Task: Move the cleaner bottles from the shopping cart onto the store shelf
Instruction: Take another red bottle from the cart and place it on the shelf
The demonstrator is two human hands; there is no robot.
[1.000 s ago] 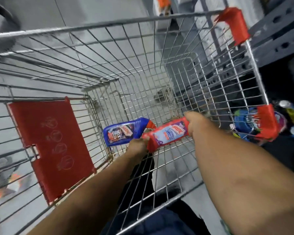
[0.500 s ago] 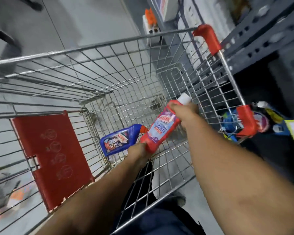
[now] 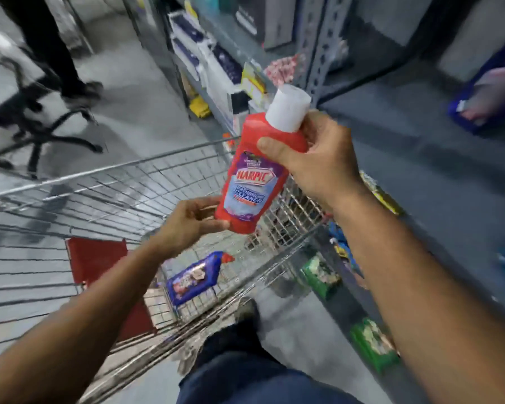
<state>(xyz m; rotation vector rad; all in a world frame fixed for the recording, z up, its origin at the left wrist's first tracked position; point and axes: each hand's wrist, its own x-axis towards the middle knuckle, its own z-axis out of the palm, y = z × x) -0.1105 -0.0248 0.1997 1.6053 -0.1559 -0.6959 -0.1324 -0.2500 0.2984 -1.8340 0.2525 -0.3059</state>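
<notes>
A red Harpic cleaner bottle [image 3: 252, 182] with a white cap is held upright above the wire shopping cart [image 3: 105, 182]. My right hand [image 3: 312, 158] grips its neck and shoulder. My left hand [image 3: 190, 221] holds its base with the fingertips. A blue cleaner bottle [image 3: 194, 277] with a red cap lies on its side on the cart floor, below my left forearm. The grey store shelf [image 3: 420, 147] runs along the right, its board just beyond my right hand.
A red child-seat flap [image 3: 96, 258] hangs inside the cart. Green packets [image 3: 321, 275] and other goods sit on the lower shelf levels at right. A blue pack [image 3: 490, 91] rests on the shelf at far right. A person's legs [image 3: 56, 53] and a chair base stand on the floor at upper left.
Both hands have lifted the red bottle out of the cart and turned it upright toward the shelf. The view has swung up and right. The blue bottle stays in the cart.
</notes>
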